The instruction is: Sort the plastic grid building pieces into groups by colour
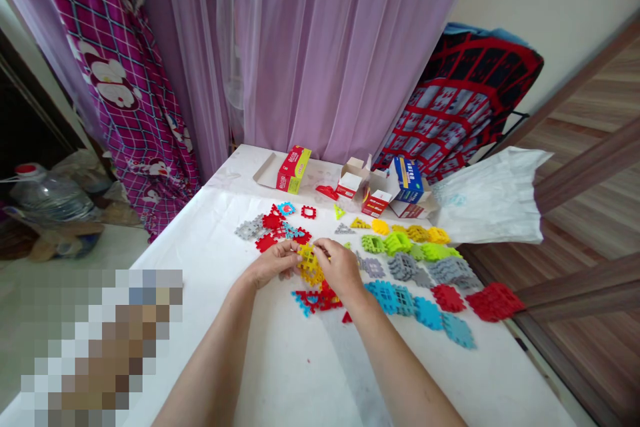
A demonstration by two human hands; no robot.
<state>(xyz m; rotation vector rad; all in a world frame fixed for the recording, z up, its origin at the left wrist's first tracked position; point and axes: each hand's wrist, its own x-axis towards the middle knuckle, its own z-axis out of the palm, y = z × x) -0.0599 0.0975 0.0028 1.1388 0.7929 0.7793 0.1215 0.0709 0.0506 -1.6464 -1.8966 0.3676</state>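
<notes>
Between my two hands is a yellow interlocking toy tile with window-like openings, raised above the white table. My left hand pinches its left edge, and my right hand grips it from the right. Whether it is one tile or several pressed together, I cannot tell. Just beyond my hands lies a loose group of red tiles, with grey tiles and a blue tile among them. More red and blue pieces lie on the near side, below the yellow tile.
Right of my hands are rows of stacked tiles: lime green, grey, blue and red. Opened cardboard boxes and a red-and-yellow box stand at the back. A white sack overhangs the right side.
</notes>
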